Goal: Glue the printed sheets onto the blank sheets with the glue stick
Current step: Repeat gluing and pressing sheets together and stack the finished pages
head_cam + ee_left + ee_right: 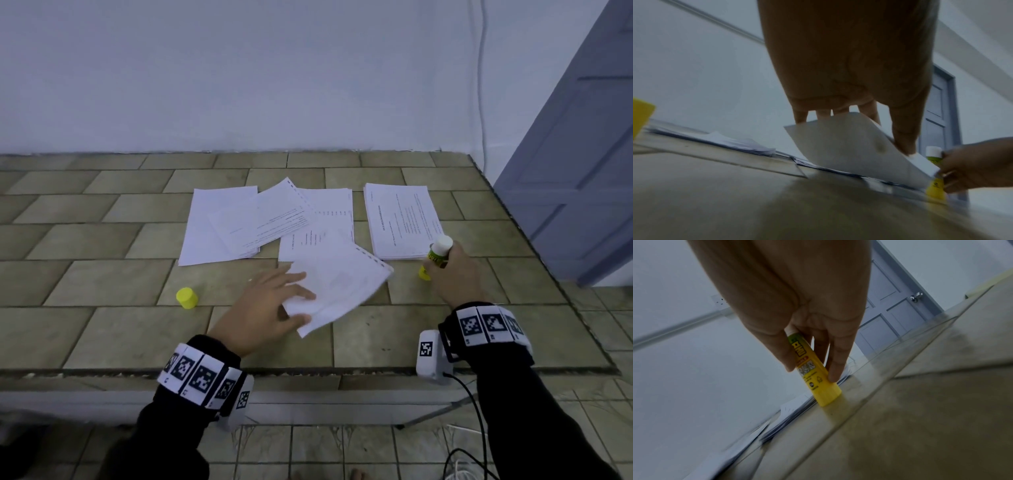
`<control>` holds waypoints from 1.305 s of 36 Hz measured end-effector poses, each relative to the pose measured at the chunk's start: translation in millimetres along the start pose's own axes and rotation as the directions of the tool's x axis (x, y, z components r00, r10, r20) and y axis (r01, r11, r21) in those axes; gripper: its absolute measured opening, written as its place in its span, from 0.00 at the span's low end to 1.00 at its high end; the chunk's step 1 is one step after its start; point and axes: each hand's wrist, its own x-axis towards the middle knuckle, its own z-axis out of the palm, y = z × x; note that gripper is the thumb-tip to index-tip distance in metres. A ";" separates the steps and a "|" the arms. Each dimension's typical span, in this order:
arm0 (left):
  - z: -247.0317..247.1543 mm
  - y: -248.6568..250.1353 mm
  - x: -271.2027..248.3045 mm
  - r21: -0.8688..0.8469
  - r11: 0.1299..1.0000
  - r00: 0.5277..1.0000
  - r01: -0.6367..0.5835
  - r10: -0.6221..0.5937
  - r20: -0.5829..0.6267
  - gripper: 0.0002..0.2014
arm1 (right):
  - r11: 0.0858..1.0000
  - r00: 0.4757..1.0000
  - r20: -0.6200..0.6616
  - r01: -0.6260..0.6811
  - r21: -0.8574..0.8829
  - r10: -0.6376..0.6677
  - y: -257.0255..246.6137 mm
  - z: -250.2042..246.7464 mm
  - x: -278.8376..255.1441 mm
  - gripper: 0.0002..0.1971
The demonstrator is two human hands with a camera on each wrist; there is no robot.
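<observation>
Glazed tan tiles with dark grout on the bench (102, 329), faintly reflective. Thin white paper throughout: a blank sheet (205, 226) at far left, printed sheets (274, 219) fanned loosely over it, a squared stack (400, 219) at right. Small yellow cap (187, 297) upright, well apart from its cylinder. Left hand (263, 308) pinching the near corner of a perforated-edge sheet (342, 284), thumb on top, corner curled up off the tiles. Right hand (452, 274) gripping the glue stick (813, 374), yellow plastic barrel with white tip up, base touching the bench just beside the stack.
</observation>
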 end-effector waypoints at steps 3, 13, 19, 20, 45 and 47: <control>4.2 2.4 -5.2 0.033 0.999 0.996 -0.018 0.015 0.085 0.22 | 1.000 1.000 0.012 0.007 0.008 -0.007 1.4 0.2 1.6 0.20; 9.4 4.2 -14.5 0.087 0.996 0.954 -0.023 -0.004 0.299 0.14 | 0.999 0.998 0.040 0.046 0.003 -0.046 0.8 2.5 0.2 0.19; 6.9 3.5 -17.6 0.064 0.998 0.963 -0.019 0.000 0.269 0.10 | 0.995 0.995 0.046 0.094 -0.038 -0.092 3.9 3.3 0.2 0.17; 7.3 3.2 -17.7 0.067 0.998 0.965 -0.001 -0.017 0.263 0.09 | 0.994 0.994 0.046 0.103 -0.035 -0.102 4.7 3.4 0.5 0.18; 39.0 -0.7 -4.9 0.350 0.907 0.956 0.236 -0.281 0.084 0.49 | 0.916 0.885 0.237 0.395 0.075 -0.401 -60.6 37.0 -25.9 0.21; 38.5 -3.5 -10.0 0.331 0.914 0.959 0.236 -0.274 0.073 0.48 | 0.917 0.884 0.248 0.391 0.076 -0.397 -67.5 45.5 -27.9 0.21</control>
